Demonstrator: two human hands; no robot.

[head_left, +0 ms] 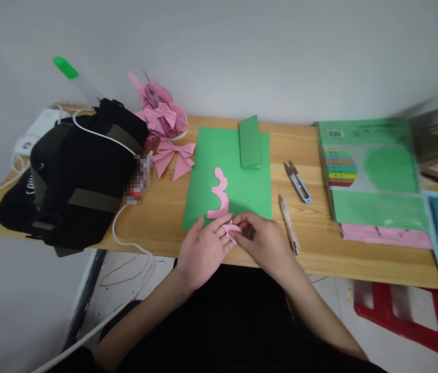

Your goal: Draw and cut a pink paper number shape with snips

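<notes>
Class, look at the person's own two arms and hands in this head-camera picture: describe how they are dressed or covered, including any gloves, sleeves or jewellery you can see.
Both forearms are bare, with no sleeves showing below the elbow. The left hand and the right hand wear no gloves. No watch, bracelet or ring can be made out, though the fingers are small in the picture. Dark clothing shows only below the arms, at the body.

1. Small pink paper piece: a curved strip of pink paper, pinched between the fingertips of both hands at the near edge of the wooden table, just below the green sheet; partly hidden by the fingers (its full outline cannot be told)
2. Pink scalloped cutout: a flat pink paper shape with rounded lobes along one side, lying on the green paper sheet, its lower end just beside the held piece
</notes>
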